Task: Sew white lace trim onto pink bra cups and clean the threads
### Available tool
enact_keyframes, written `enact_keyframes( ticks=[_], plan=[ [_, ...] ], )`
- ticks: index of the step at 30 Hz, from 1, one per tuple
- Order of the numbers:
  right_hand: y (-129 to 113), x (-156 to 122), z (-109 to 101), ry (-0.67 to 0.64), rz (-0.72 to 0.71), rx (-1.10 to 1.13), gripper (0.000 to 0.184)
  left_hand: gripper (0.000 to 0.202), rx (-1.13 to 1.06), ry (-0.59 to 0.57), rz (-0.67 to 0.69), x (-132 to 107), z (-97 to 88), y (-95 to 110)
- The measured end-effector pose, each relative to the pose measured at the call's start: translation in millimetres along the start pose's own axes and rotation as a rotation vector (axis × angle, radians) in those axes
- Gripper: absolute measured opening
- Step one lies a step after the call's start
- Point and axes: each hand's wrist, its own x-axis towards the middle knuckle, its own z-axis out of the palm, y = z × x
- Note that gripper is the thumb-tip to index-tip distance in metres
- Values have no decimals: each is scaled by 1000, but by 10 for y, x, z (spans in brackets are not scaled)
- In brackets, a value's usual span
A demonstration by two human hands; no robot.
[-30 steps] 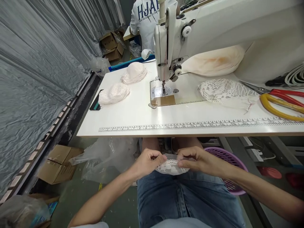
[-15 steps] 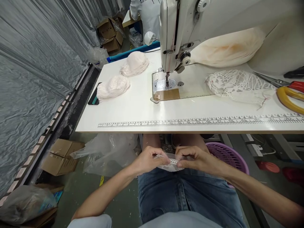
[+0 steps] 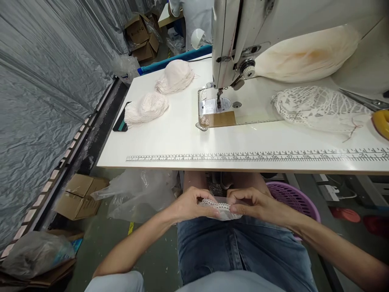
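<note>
Left hand [image 3: 194, 204] pinched closed, right hand [image 3: 255, 204] too: both had the white lace piece [image 3: 224, 207], perhaps folded, over the denim lap [image 3: 243, 247], just off the bench's [image 3: 170, 140] near edge!

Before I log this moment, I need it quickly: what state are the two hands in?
Left hand: closed, pinching the white lace piece between thumb and fingers.
Right hand: closed, pinching the other side of it.

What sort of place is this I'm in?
Probably a sewing workshop, judging by the sewing machine, the scissors on the table, and the lace held between the left hand and right hand.
</note>
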Motion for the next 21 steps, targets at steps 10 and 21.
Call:
enact_keyframes(
  ticks=[10, 21],
  plan=[
    [-8, -16, 47, 74, -17, -41, 34, 26, -96, 44, -45, 52, 76, -108],
    [40, -90, -1, 66, 57, 8, 33, 28, -34, -27, -56, 54, -18, -48]
  ],
)
